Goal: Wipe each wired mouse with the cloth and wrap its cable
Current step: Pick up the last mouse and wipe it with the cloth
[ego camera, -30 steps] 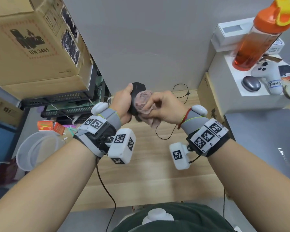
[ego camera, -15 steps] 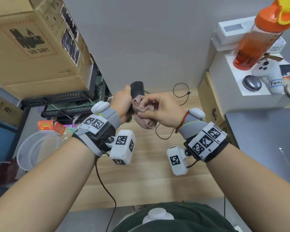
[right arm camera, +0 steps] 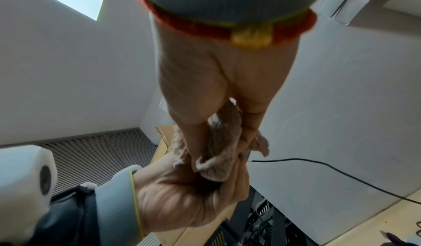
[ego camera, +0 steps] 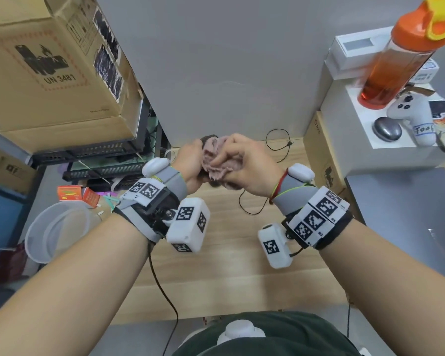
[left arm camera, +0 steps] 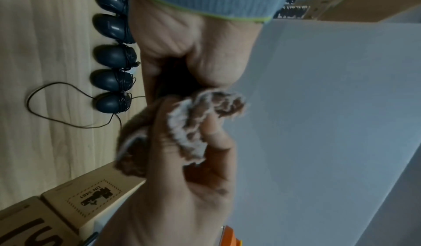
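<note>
My left hand (ego camera: 193, 160) holds a black wired mouse (ego camera: 208, 139) up above the wooden table (ego camera: 216, 265). Only the mouse's top edge shows in the head view. My right hand (ego camera: 233, 156) grips a bunched pink cloth (ego camera: 217, 163) and presses it against the mouse. In the left wrist view the mouse (left arm camera: 175, 77) is a dark patch inside my left hand (left arm camera: 200, 60), under the cloth (left arm camera: 191, 123). Its thin black cable (ego camera: 252, 211) hangs down to the table and shows again as the cable (right arm camera: 318, 165) in the right wrist view. Several black mice (left arm camera: 111, 55) with wrapped cables lie in a row.
Big cardboard boxes (ego camera: 49, 73) stand on the left above a black rack. A clear plastic bowl (ego camera: 57, 232) lies below them. On the right a white box (ego camera: 370, 155) carries an orange bottle (ego camera: 396, 60), a silver mouse (ego camera: 387, 129) and a white controller (ego camera: 416, 116). A grey laptop (ego camera: 409, 214) lies beside it.
My right hand has slid the cloth back up over the mouse, so it now covers most of it. Both hands stay in about the same place.
</note>
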`<control>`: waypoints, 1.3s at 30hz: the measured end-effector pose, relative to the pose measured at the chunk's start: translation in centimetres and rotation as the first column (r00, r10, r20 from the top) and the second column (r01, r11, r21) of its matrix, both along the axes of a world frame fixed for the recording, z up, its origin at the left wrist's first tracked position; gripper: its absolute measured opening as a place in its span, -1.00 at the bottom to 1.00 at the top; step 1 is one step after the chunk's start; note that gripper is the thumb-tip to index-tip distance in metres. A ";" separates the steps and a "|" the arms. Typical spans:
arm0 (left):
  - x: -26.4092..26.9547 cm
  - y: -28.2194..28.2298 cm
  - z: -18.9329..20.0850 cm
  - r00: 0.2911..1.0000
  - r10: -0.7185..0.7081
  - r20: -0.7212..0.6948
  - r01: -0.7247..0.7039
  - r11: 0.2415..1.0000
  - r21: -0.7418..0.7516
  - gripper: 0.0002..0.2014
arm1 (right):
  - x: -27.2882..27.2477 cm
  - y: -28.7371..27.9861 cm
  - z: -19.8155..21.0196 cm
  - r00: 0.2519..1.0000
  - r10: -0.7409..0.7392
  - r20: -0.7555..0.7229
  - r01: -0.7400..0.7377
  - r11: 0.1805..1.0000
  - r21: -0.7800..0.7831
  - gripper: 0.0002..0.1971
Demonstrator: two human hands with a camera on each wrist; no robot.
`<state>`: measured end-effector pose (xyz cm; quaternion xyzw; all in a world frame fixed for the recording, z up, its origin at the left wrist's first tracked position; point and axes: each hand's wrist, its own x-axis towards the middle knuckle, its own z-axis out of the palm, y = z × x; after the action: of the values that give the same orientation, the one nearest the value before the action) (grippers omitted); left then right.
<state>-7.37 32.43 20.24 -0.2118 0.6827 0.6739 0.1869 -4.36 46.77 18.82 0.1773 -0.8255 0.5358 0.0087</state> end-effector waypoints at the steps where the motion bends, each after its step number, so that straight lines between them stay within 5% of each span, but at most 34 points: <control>1: 0.1 -0.1 0.1 1.000 0.028 0.009 -0.028 0.999 0.021 -0.66 | 0.1 0.1 -0.3 0.999 0.022 0.031 -0.021 1.000 -0.021 -0.74; 9: 0.3 1.1 -0.8 0.998 -0.059 0.017 0.060 0.998 -0.036 -0.62 | -1.3 0.3 -1.3 0.952 -0.300 0.067 0.304 0.951 -0.060 -0.69; 14: 0.2 0.7 0.5 1.000 0.016 0.016 -0.015 0.998 -0.055 -0.69 | -0.7 0.4 -1.5 0.990 -0.139 0.016 0.139 0.990 0.031 -0.54; 17: 0.2 0.4 1.2 1.000 0.028 0.015 -0.026 0.997 -0.069 -0.74 | -1.0 1.5 -2.6 0.980 -0.176 0.090 0.176 0.984 0.013 -0.48; 21: 0.0 -0.2 1.2 0.995 -0.102 -0.009 0.098 0.976 -0.197 -0.53 | -0.7 1.2 -3.4 0.966 -0.137 0.220 0.179 0.967 -0.183 -0.54; 24: 1.2 0.5 0.7 0.956 -0.274 -0.105 0.229 0.921 -0.316 -0.59 | -1.5 0.9 -3.2 0.916 -0.269 0.297 0.361 0.876 -0.320 -0.69; 28: 2.2 1.4 -0.7 0.858 -0.470 -0.207 0.351 0.832 -0.430 -0.49 | -3.2 1.8 -2.8 0.819 -0.361 0.447 0.500 0.831 -0.245 -0.56; 35: 0.9 0.3 -0.7 0.893 -0.413 -0.181 0.280 0.823 -0.495 -0.40 | -1.7 1.0 -2.4 0.873 -0.126 0.472 0.303 0.897 -0.321 -0.55; 39: 1.2 0.1 -0.5 0.853 -0.481 -0.202 0.306 0.775 -0.553 -0.53 | -2.2 0.8 -2.8 0.843 -0.214 0.494 0.357 0.909 -0.216 -0.52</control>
<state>-6.14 32.51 19.70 0.0135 0.8842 0.4434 0.1461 -6.51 47.60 16.03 -0.0842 -0.7300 0.6736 -0.0795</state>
